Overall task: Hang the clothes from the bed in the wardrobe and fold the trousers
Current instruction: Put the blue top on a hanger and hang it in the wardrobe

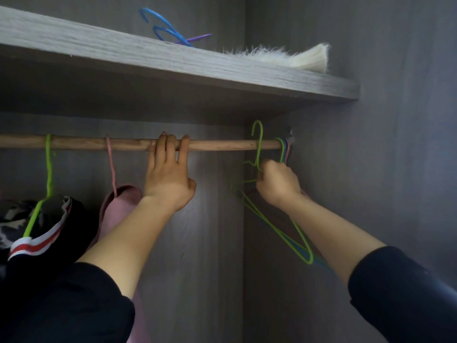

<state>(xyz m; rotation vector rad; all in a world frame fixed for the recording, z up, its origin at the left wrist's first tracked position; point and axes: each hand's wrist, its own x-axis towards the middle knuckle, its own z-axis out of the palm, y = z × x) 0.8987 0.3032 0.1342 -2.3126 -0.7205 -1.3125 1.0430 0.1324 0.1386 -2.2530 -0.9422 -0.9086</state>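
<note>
At the lower left of the frame a dark garment with a red-and-white striped band (42, 241) hangs on a lime-green plastic hanger (49, 169). Just right of it a pink garment (118, 201) hangs on a thin pink hanger (111, 164). Both hangers are hooked over the round wooden wardrobe rod (217, 145), so I judge part of the hanging is done.

At the centre my left hand (168, 179) has its fingers curled over the top of that rod and grips it, apparently to steady me.

Right of centre my right hand (278, 184) is closed around the neck of a green wire hanger (259, 154). Its hook stands up in front of the rod, apparently clear of it. A bunch of spare coloured wire hangers (284, 147) is hooked at the rod's far right end, against the wardrobe wall. Whether my fingers also catch one of those spares I cannot tell, as they overlap in the dim corner.

The step in hand is fetching an empty hanger. The clothes yet to hang, the trousers and the bed are all out of view. Next I need to draw this one hanger free of the bunch without dragging the others along. Then I let go of the rod and turn back towards the bed for a garment.
</note>
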